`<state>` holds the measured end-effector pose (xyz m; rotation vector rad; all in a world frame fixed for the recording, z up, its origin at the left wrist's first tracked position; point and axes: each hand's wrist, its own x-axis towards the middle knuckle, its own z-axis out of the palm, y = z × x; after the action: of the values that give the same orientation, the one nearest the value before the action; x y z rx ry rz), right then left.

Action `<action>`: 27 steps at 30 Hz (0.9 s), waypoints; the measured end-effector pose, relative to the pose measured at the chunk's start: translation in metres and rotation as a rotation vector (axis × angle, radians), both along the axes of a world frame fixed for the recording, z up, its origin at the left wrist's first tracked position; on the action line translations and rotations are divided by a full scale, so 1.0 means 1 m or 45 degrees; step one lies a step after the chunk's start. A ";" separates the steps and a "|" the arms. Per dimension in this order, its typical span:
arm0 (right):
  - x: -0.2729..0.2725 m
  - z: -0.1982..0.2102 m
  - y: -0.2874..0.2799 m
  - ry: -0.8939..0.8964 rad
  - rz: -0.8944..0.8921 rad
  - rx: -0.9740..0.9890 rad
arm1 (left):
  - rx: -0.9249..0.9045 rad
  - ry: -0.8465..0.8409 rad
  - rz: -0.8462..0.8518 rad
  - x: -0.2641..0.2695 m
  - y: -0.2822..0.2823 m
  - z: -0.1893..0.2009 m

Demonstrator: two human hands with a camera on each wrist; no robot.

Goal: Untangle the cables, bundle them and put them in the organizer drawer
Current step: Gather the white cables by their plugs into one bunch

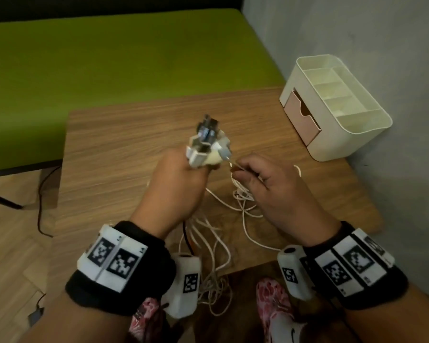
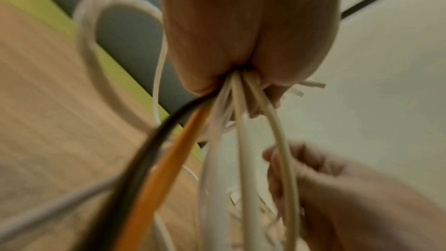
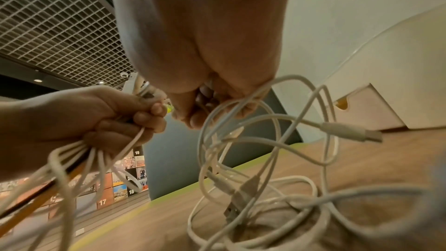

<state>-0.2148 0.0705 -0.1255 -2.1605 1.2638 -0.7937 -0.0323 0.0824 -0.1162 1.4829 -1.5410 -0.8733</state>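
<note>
Your counter [image 1: 124, 144] carries the organizer [image 1: 337, 107] at its far right corner, its pink drawer [image 1: 301, 117] facing you and barely open, nearer your right hand [image 1: 275, 189] than your left; the cables [image 1: 216, 243] hang in a tangle between your wrists and trail over the near edge, with loose loops [image 3: 265, 159] under the right hand; your left hand [image 1: 176, 186] is clenched round a bunch of plug ends [image 1: 206, 144] pointing up and away; your right fingers [image 1: 243, 173] pinch one white strand just beside that bunch; judging by this, the strand runs down toward you, so draw it rightward, away from the left fist.
</note>
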 end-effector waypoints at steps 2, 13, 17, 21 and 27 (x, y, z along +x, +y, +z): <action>-0.002 -0.003 -0.001 0.078 -0.061 0.207 | 0.050 0.267 0.105 0.010 -0.004 0.002; -0.028 0.001 -0.015 0.109 -0.554 0.077 | 0.280 -0.029 0.049 0.024 0.000 0.006; -0.025 0.017 -0.014 -0.445 -0.309 0.447 | 0.357 -0.290 0.120 0.023 -0.002 -0.002; -0.019 0.020 -0.008 -0.600 -0.175 0.500 | 0.393 -0.426 0.120 0.013 -0.001 -0.003; -0.012 0.010 -0.001 -0.285 -0.157 0.465 | 0.157 -0.232 0.098 -0.004 0.003 0.001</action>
<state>-0.2265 0.0693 -0.1156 -1.6716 1.3173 -0.7612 -0.0360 0.0856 -0.1154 1.7400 -1.5721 -0.8189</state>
